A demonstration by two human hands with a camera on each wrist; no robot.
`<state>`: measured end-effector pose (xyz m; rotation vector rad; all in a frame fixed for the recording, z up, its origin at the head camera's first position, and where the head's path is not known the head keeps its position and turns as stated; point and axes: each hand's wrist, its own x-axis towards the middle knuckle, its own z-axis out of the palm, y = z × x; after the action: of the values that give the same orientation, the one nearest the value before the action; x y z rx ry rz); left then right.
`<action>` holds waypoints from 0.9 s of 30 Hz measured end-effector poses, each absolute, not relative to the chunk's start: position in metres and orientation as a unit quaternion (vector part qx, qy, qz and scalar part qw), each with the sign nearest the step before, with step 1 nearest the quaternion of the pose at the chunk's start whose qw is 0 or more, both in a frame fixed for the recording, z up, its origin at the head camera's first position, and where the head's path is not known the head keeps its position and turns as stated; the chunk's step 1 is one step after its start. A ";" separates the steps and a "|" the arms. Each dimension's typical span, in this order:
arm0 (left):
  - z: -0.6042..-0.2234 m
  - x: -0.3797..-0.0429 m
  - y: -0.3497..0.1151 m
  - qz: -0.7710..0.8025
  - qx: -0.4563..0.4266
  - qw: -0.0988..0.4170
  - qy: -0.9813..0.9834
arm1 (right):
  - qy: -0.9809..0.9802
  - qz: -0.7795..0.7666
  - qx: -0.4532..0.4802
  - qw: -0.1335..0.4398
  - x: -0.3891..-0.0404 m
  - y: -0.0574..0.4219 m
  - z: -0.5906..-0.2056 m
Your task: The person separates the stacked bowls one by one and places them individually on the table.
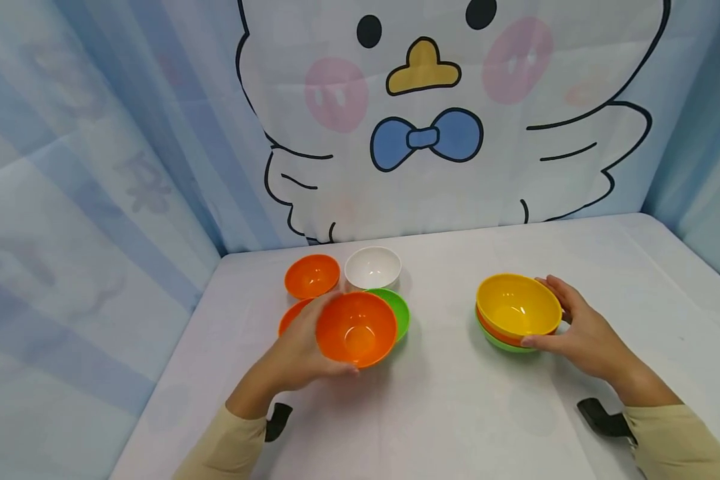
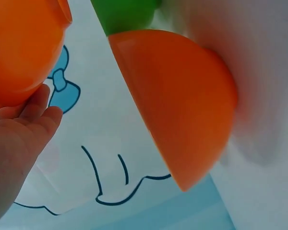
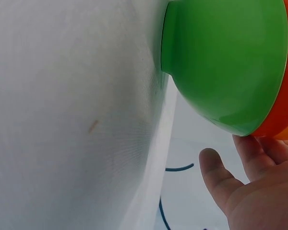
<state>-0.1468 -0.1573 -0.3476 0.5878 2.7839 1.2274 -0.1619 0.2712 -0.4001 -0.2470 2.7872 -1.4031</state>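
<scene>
My left hand [image 1: 303,350] holds an orange bowl [image 1: 357,330], thumb in front and fingers behind. In the left wrist view this held bowl [image 2: 24,45] is raised off the table, apart from a second orange bowl [image 2: 182,105] lower down. A green bowl [image 1: 401,313] shows partly behind the held one. On the right, my right hand [image 1: 588,340] grips the side of a nested stack: a yellow bowl [image 1: 516,303] on top, an orange bowl [image 3: 278,112] in the middle, a green bowl [image 3: 225,62] at the bottom. Its fingertips [image 3: 249,148] meet the stack near the rims.
Behind the left hand stand another orange bowl [image 1: 312,277] and a white bowl [image 1: 373,267]. The second orange bowl [image 1: 291,317] is mostly hidden by that hand. A white cloth covers the table [image 1: 450,413]; a printed curtain [image 1: 432,193] hangs along its back edge.
</scene>
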 end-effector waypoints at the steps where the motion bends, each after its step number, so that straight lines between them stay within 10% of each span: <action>1: -0.348 -0.144 -0.160 0.398 0.184 0.023 0.899 | 0.891 -0.447 -0.080 0.004 -0.162 0.271 -0.400; 27: -0.363 -0.104 -0.196 0.390 0.066 0.083 0.915 | 0.895 -0.439 -0.079 0.009 -0.162 0.272 -0.399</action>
<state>-0.1044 -0.1960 -0.3625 0.1959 2.7305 1.1646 -0.1620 0.2722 -0.3995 -0.2459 2.7957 -1.3718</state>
